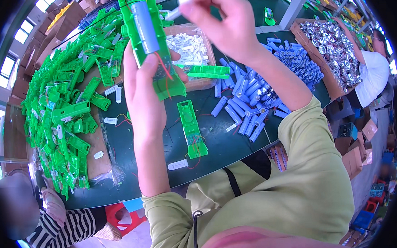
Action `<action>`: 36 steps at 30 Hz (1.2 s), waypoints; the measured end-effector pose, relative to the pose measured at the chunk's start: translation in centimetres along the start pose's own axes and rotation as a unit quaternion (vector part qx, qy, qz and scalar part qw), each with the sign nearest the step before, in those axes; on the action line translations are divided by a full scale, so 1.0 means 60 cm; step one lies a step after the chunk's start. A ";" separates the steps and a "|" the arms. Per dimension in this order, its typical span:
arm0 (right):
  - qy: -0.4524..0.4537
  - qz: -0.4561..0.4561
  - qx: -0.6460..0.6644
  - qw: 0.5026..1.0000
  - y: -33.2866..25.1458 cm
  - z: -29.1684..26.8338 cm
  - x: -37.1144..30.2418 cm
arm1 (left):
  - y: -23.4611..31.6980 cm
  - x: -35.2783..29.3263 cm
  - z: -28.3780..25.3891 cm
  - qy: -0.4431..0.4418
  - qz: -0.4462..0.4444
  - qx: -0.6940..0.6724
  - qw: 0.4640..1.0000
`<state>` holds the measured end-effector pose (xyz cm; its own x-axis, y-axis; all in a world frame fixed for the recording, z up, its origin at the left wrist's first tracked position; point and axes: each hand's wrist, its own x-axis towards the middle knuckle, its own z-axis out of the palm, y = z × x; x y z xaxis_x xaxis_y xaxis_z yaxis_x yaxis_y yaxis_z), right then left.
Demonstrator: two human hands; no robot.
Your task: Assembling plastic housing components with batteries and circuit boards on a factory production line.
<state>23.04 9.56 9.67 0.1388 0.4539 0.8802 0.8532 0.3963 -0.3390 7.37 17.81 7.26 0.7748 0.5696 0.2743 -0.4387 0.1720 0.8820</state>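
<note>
My left hand (143,88) is wrapped round a long green plastic housing (173,88), held up over the table. A blue cylindrical battery (145,28) lies in the housing's upper part, and red wires and a circuit board show below it. Just right of the housing, my right hand (227,28) pinches a small white strip-like piece (173,14). Under my hands, another green housing (189,124) with a board and wires lies on the dark green table (226,147). A white oval part (178,164) rests near its lower end.
Green housings (67,113) are heaped on the left. A box of small white pieces (190,48) stands behind my hands. Blue batteries (251,94) lie piled on the right, beside a carton of shiny silver parts (331,49). Co-workers sit at left (64,227) and right (373,76).
</note>
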 end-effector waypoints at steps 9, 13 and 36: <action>0.057 0.243 0.279 0.927 0.013 0.021 0.034 | -0.027 0.004 0.011 -0.009 0.077 0.168 0.983; 0.046 0.185 0.169 0.967 0.034 0.035 0.024 | -0.041 0.010 0.006 -0.029 0.070 0.185 0.980; -0.322 0.107 -0.034 0.940 0.011 -0.059 0.097 | -0.012 0.011 -0.009 -0.095 -0.086 0.053 0.990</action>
<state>26.17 9.64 15.75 -0.0041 0.9151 0.4031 0.8739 0.1993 -0.4434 7.98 18.49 6.60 0.9103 0.3751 0.1750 -0.2503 0.1621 0.9545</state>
